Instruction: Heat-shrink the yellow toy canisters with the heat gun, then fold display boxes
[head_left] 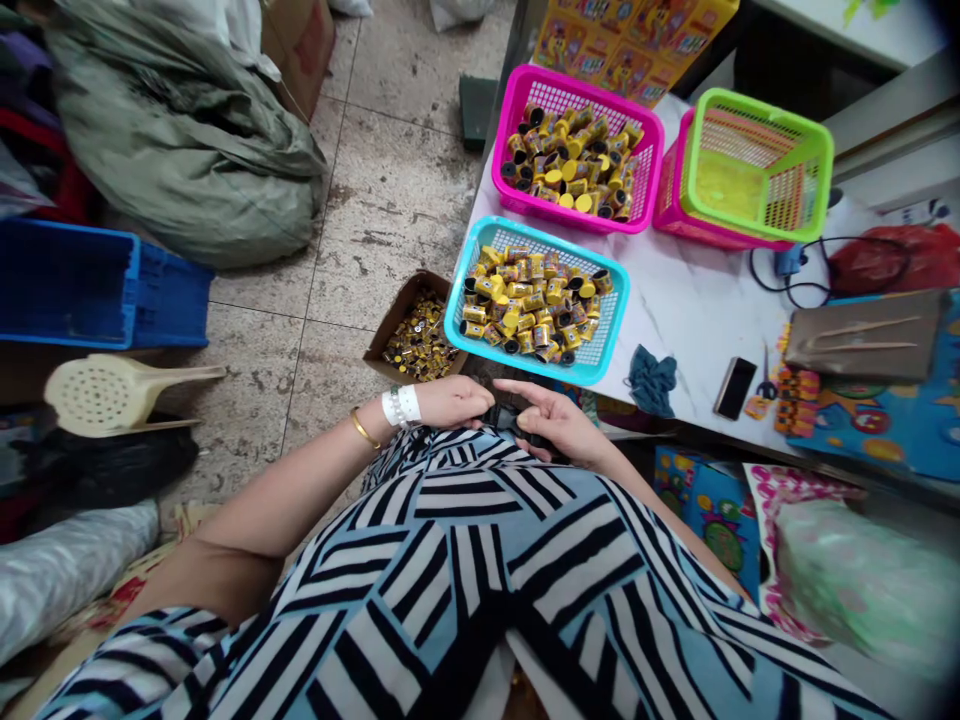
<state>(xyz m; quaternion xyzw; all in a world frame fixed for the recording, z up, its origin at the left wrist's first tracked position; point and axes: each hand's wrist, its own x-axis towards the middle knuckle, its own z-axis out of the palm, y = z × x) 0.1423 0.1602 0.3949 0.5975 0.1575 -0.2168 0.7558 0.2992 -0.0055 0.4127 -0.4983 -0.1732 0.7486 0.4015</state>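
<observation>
My left hand point(456, 402), with a white band and a gold bangle at the wrist, is closed in a pinch in front of my lap. What its fingertips hold is too small and dark to make out. Close beside it, my right hand point(553, 420) has its thumb bent over a small black piece point(504, 412), with the index finger stretched toward the left hand. Just beyond the hands, a light blue basket point(613, 340) on the table holds many small yellow printed canisters point(529, 300), some showing black open ends.
A pink basket point(651, 200) of similar canisters stands behind, beside stacked green and pink baskets point(823, 150). On the table point(667, 300) lie a dark cloth point(652, 382) and a phone point(735, 388). A cardboard box point(382, 345) of small pieces sits below the table's left edge.
</observation>
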